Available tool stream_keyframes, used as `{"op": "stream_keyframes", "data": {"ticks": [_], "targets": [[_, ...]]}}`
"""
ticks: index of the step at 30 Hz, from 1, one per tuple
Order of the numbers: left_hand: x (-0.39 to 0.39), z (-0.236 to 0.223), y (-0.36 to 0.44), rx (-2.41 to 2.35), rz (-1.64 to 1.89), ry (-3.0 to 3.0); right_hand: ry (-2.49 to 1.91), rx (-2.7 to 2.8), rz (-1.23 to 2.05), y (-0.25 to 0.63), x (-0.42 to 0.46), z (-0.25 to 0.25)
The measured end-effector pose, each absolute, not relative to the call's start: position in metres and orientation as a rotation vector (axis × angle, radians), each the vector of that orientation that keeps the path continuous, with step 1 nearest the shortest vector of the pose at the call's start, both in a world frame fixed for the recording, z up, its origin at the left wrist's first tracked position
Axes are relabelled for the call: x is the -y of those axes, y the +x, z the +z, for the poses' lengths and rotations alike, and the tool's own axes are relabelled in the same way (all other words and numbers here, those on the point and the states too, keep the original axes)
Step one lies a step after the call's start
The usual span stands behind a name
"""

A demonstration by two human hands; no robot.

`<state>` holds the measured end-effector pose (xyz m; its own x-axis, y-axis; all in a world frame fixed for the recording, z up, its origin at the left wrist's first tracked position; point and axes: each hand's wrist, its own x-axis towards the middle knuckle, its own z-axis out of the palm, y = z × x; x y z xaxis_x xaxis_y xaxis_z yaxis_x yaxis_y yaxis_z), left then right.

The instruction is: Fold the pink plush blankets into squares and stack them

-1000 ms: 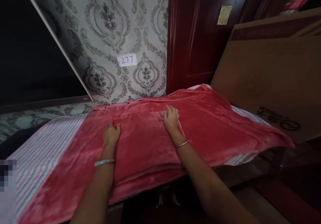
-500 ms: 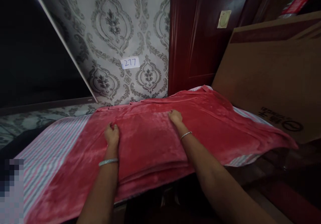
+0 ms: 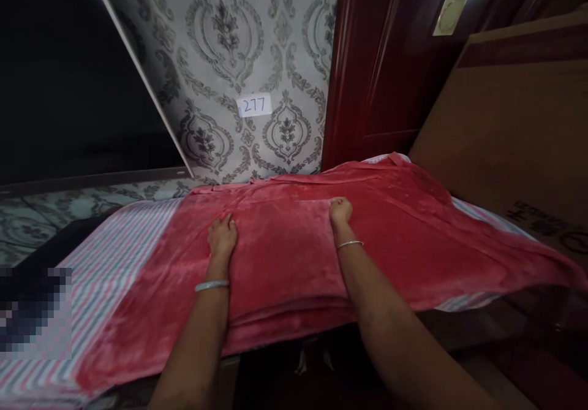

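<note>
A red plush blanket (image 3: 404,238) lies spread over a pink, white and grey striped sheet (image 3: 124,244) on a raised surface. A folded upper layer of the blanket lies between my arms. My left hand (image 3: 222,236) rests at the far left corner of that layer, fingers curled onto the cloth. At the far right corner my right hand (image 3: 340,211) is closed, its fingers bent down into the fabric. Each wrist wears a thin silver bangle.
Patterned grey wallpaper with a small label reading 277 (image 3: 254,105) stands behind. A dark screen (image 3: 68,91) leans at the left, a dark red door (image 3: 386,67) is in the middle, and a large cardboard box (image 3: 514,134) stands against the right. The blanket's right end overhangs the dark floor.
Both hands have slid a little farther along the folded layer towards the wall. My right hand's fingers have curled in from lying flatter. The view has shifted left.
</note>
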<state>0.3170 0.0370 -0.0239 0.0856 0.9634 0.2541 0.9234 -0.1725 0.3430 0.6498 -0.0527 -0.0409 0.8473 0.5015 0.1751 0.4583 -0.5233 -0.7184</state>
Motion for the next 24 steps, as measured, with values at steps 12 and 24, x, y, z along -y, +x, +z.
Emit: {"op": "stream_keyframes", "data": {"ticks": [12, 24], "targets": [[-0.04, -0.025, 0.318, -1.923, 0.703, 2.199, -2.082, 0.602, 0.15, 0.655, 0.055, -0.047], [-0.046, -0.024, 0.319, -1.945, 0.822, 1.969, -1.886, 0.646, 0.289, 0.672, 0.096, -0.042]]}}
